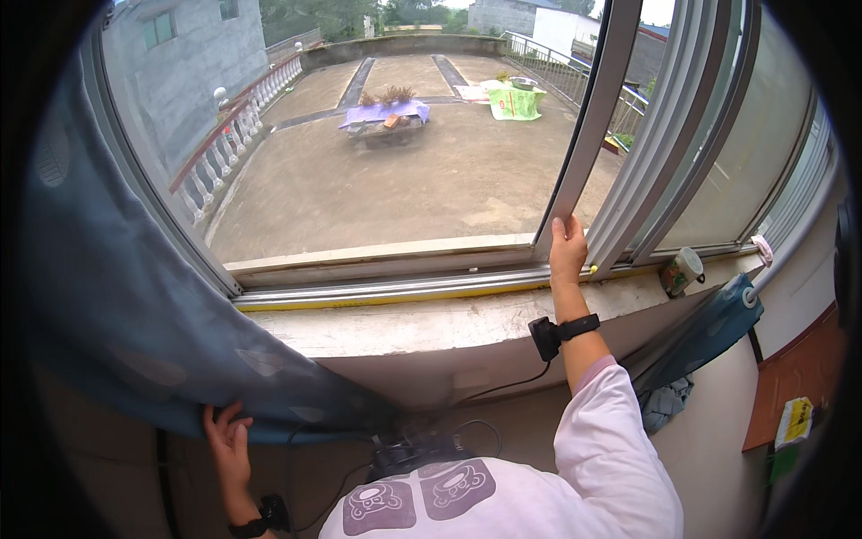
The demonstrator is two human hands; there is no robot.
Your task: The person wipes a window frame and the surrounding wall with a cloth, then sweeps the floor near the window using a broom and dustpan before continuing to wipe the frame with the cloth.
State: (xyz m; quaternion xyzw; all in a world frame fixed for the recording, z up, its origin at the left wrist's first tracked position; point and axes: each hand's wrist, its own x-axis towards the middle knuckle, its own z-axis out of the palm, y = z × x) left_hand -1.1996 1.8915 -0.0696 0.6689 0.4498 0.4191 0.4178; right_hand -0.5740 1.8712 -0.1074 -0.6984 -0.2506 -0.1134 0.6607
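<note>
My right hand point(568, 250) rests against the lower end of a sliding window sash's metal stile point(584, 128), its fingers along the frame edge. Whether it grips the stile or only presses on it cannot be made out. Below it run the window's bottom track point(417, 286) and a yellow strip. At the lower left, my left hand point(227, 431) is raised with its fingers apart beside the hem of a blue curtain point(168, 323) and holds nothing. Between the sash and the jambs, the terrace outside shows.
A pale, worn windowsill point(404, 330) crosses in front of me. A lidded jar point(682, 271) stands on it at the right, near another gathered curtain point(714, 330). A black device with cables point(414, 451) lies below the sill. Outside are plants on covered stands.
</note>
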